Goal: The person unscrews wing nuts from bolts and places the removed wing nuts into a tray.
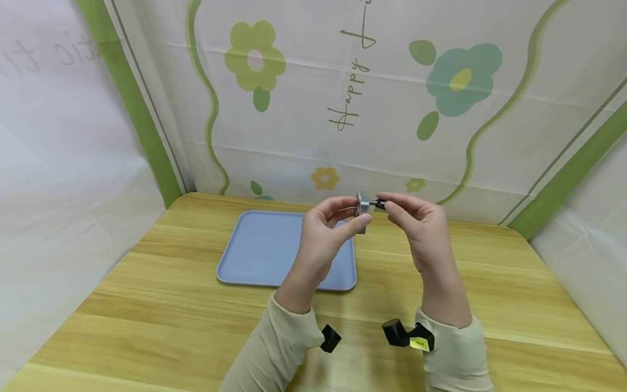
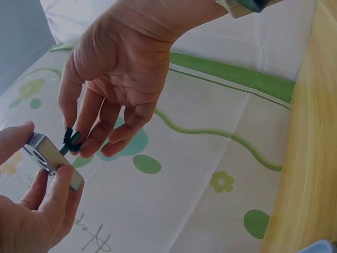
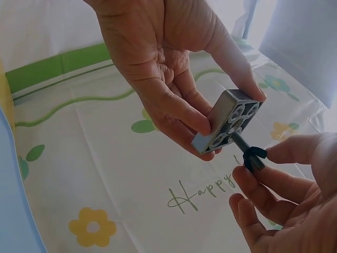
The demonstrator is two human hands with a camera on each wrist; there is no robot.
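Note:
Up above the table, my left hand [image 1: 324, 231] holds a silver metal block [image 3: 224, 124] by its edges, thumb on one side and fingers on the other. Ring-shaped recesses show in the block's face. From that face a threaded bolt [image 3: 240, 141] sticks out. A black wing nut [image 3: 254, 155] sits on the bolt, apart from the block, with the bolt's end showing past it. My right hand [image 1: 425, 231] pinches the wing nut's wings between thumb and fingertips. The left wrist view shows the wing nut [image 2: 71, 139] from the other side, partly hidden by fingers.
A blue-grey tray [image 1: 264, 247] lies on the wooden table [image 1: 171, 321] behind and left of my left hand. White cloth walls with printed flowers [image 1: 254, 60] enclose the table's back and sides. Black wrist mounts [image 1: 395, 332] stick out from the cuffs.

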